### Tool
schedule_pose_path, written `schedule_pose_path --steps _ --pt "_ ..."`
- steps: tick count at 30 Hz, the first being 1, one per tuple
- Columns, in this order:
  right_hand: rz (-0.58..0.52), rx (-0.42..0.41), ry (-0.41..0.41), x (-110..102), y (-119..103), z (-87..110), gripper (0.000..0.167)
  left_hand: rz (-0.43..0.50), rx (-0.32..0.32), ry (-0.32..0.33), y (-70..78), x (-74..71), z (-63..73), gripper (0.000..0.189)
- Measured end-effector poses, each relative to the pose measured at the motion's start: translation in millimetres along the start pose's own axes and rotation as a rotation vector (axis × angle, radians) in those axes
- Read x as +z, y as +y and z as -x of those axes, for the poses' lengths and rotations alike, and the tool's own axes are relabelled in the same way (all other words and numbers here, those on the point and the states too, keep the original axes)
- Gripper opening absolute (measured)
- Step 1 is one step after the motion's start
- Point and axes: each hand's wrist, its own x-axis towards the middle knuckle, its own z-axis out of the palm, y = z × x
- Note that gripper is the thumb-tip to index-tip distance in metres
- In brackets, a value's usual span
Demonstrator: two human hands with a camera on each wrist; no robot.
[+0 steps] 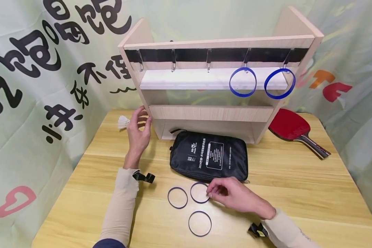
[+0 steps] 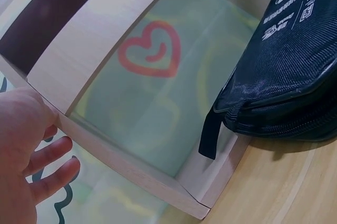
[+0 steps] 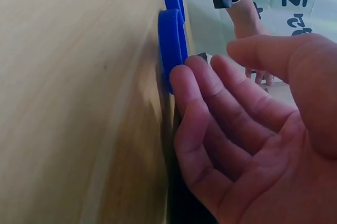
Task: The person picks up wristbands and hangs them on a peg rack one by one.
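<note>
Beside the black zip bag (image 1: 209,156), one blue ring (image 3: 169,45) is reached by the right hand (image 1: 232,194), fingers bent, thumb apart; the hook rack (image 1: 210,113) is touched by the left hand (image 1: 138,134), fingers spread.

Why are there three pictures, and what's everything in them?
There's no robot, only a person working barehanded. The big picture looks down from a camera on the head. The small ones come from cameras worn on the left wrist and right wrist. On the table lie three rings, a red paddle and a shuttlecock. A black bag is at the front of a shelf, where two blue rings hang from hooks. The left hand touches the shelf's side. The right hand is at one ring, but doesn't seem to grip it.
</note>
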Motion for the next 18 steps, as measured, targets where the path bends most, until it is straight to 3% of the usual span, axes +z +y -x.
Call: schedule_pose_path --steps 11,18 --pt "0.119 -0.011 -0.040 1.7 -3.5 2.6 0.012 -0.002 0.004 -0.002 1.2 -0.9 0.2 0.044" --pt "0.138 0.002 -0.086 -2.4 -8.2 6.0 0.011 0.001 0.004 0.000 1.4 -0.2 0.6 0.044"
